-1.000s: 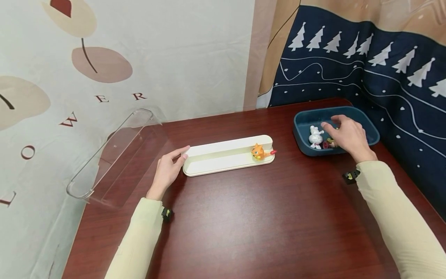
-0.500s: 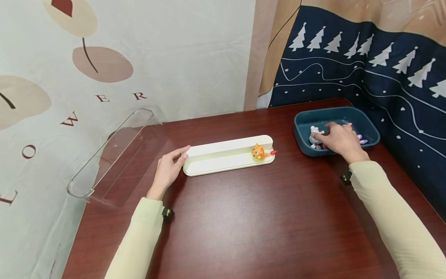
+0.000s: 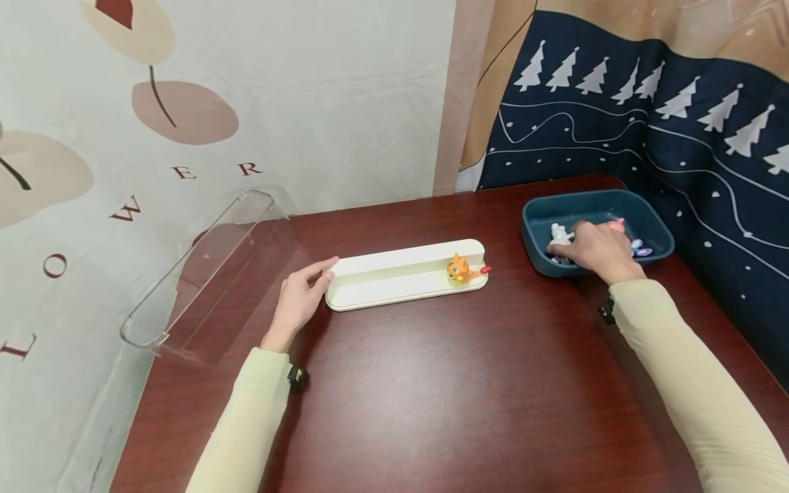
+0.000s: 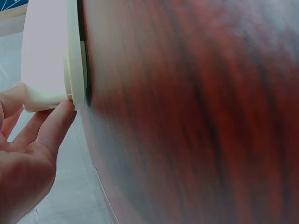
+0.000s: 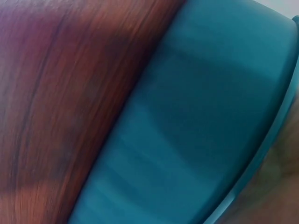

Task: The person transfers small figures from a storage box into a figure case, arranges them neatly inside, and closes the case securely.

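Observation:
In the head view my left hand [image 3: 300, 299] holds the left end of a long cream-white tray [image 3: 394, 294]. The left wrist view shows its fingers [image 4: 56, 123] against the tray's end [image 4: 46, 95]. An orange toy figure [image 3: 458, 269] with a red-tipped tail sits at the tray's right end. My right hand [image 3: 600, 250] reaches down into a blue bin [image 3: 536, 263], thumb beside a white toy figure [image 3: 559, 234]. Its other fingertips are hidden, so what they hold cannot be told. The right wrist view shows mostly the bin's outer wall [image 5: 201, 107].
A clear plastic cover [image 3: 209, 281] stands at the table's left, near the wall cloth. Pink [image 3: 616, 224] and purple-white toy pieces [image 3: 641, 248] lie in the bin beyond the right hand. A dark patterned cloth [image 3: 690, 157] hangs close behind the bin.
My right hand has moved left and lower into the bin, over the toys near the white figure, uncovering pink and purple pieces. The left hand and tray have stayed put.

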